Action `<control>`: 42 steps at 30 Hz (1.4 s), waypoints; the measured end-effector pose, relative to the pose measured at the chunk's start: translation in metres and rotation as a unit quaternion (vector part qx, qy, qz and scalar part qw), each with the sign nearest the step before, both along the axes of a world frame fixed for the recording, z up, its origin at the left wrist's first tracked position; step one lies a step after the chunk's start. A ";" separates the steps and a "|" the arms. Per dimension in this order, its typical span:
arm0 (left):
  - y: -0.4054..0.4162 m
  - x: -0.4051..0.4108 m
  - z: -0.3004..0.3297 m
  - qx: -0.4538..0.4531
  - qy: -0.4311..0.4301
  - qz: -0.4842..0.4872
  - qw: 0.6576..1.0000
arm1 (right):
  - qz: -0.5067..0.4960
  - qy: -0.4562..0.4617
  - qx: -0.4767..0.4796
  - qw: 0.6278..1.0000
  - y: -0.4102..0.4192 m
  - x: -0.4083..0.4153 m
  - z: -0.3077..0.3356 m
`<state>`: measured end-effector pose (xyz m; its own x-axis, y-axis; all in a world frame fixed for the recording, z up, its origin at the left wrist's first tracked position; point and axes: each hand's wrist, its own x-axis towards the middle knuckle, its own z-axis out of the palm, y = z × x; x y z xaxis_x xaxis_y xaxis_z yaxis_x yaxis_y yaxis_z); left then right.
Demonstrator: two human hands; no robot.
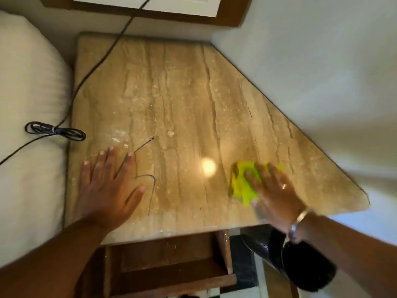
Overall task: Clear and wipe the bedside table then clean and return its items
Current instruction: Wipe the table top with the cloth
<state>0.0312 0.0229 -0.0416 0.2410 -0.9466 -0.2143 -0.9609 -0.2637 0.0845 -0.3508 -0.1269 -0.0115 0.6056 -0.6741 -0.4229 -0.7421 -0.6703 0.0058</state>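
**Cloth pressed to stone top under right hand; left hand flat**

Surface: beige veined stone top of the bedside table, five-sided, one edge cut diagonally along the pale wall on the right. A round bright light reflection sits on the polish near the front. Small whitish flecks show left of centre.

Right hand: fingers spread and extended, palm down on a crumpled lime-green cleaning cloth. The cloth lies under the fingers and front of the palm, sticking out to the left and beyond the fingertips; it is pinned flat against the stone, not bunched in a fist. It sits at the front right part of the top, near the diagonal edge. The hand is motion-blurred. A silver bangle is on the wrist and a ring on one finger.

Left hand: open, fingers splayed, resting flat on the front left of the top, holding nothing. A thin dark bent wire lies just beside its thumb and index finger; contact cannot be judged.

A black cable crosses the back left corner onto the white bed, where a tied coil of it rests.

Below the front edge: a brown wooden open shelf. A black textured object hangs under the right forearm.

No legible writing or labels anywhere.
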 end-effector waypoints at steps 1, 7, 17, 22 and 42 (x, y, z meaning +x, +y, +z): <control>0.002 0.002 0.001 0.001 0.002 0.004 1.000 | -0.041 0.031 -0.017 0.999 -0.031 0.009 -0.002; -0.002 0.003 0.000 0.005 0.015 0.004 1.000 | -0.211 0.025 -0.079 0.974 -0.179 0.172 -0.016; -0.001 0.005 -0.002 -0.007 0.020 -0.003 1.000 | 0.095 -0.053 0.021 0.994 0.011 0.086 0.000; -0.001 0.003 -0.002 -0.017 0.029 -0.002 0.999 | -0.051 -0.003 -0.098 0.994 -0.165 0.168 -0.009; 0.001 0.005 -0.002 -0.019 0.045 -0.003 0.999 | 0.077 -0.031 -0.079 0.993 -0.194 0.200 -0.001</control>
